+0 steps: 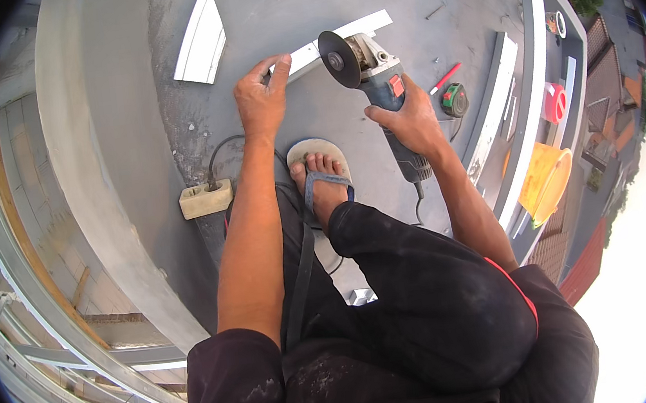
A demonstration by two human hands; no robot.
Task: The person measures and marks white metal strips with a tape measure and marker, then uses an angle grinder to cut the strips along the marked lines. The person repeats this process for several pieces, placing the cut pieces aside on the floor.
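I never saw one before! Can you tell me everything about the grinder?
The grinder has a long grey body with a red patch, a silvery metal-looking head and a thin, dark, round disc. The right hand holds its body. A dark cord leaves its near end; the disc end points away, by a white strip. I can't tell whether it's spinning.

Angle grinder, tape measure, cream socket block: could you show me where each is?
Angle grinder (381, 91): head view, on its dark housing.
Tape measure (454, 99): head view, mid-case.
Socket block (203, 205): head view, on its side face.
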